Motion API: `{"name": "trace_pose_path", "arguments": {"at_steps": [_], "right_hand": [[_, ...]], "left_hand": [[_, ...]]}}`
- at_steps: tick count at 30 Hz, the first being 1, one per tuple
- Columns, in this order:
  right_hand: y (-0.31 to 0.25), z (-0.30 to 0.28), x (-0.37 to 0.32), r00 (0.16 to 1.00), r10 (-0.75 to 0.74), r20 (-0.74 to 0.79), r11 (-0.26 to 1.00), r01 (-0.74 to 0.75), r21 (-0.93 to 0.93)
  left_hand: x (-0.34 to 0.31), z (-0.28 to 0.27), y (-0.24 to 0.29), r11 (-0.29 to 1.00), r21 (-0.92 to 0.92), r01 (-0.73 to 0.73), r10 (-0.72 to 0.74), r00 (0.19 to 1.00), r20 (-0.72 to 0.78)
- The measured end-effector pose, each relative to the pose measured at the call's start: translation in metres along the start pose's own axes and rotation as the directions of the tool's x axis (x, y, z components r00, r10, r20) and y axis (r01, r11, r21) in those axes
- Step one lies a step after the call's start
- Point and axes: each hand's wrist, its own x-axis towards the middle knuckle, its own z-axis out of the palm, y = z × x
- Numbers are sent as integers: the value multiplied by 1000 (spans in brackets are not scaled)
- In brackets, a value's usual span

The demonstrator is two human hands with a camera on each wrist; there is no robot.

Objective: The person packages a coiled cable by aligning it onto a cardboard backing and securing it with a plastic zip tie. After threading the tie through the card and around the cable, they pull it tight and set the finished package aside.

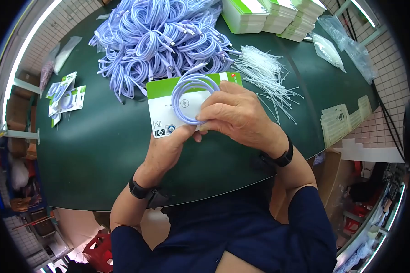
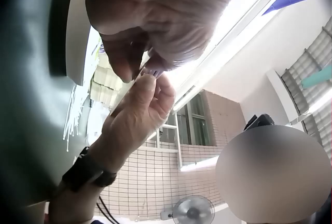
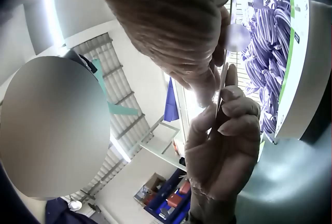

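Observation:
My left hand (image 1: 165,151) grips a green and white packaging card (image 1: 157,109) by its lower edge, thumb in front and fingers behind. A coiled lilac USB cable (image 1: 175,100) lies over the card's face, its connector end at the top of the coil. My right hand (image 1: 239,113) pinches the coil's lower right side against the card. In the right wrist view the card (image 3: 222,86) appears edge-on between the left thumb and fingers. The right fingertips are partly hidden in both wrist views.
A large heap of coiled lilac cables (image 1: 155,45) lies beyond the card. White cable ties (image 1: 262,73) are spread to its right. Stacks of cards (image 1: 246,20) stand at the back. Several carded cables (image 1: 64,101) lie at the left. A plastic bag (image 1: 329,52) lies far right.

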Motion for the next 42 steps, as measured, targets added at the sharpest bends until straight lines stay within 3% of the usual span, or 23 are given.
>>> {"name": "trace_pose_path", "arguments": {"at_steps": [4,13,17,24,29,42], "right_hand": [[9,8,-4,1000,1,15,1000,-1,-21],[19,19,-8,997,51,56,991,-57,118],[19,26,-12,992,89,88,971,-107,216],[15,39,-14,994,102,45,970,-110,218],[14,39,-16,993,108,44,967,-116,226],[10,28,-13,957,225,185,898,-277,341]], "left_hand": [[-2,-3,-12,1000,-10,21,-21,1000,9],[-6,-16,-31,998,44,-43,41,998,52],[-7,-5,-28,996,39,-82,83,996,-21],[-2,6,-18,995,101,25,10,944,-331],[2,10,-21,988,135,-77,123,916,-383],[3,6,-17,999,17,42,-34,937,-347]]}}
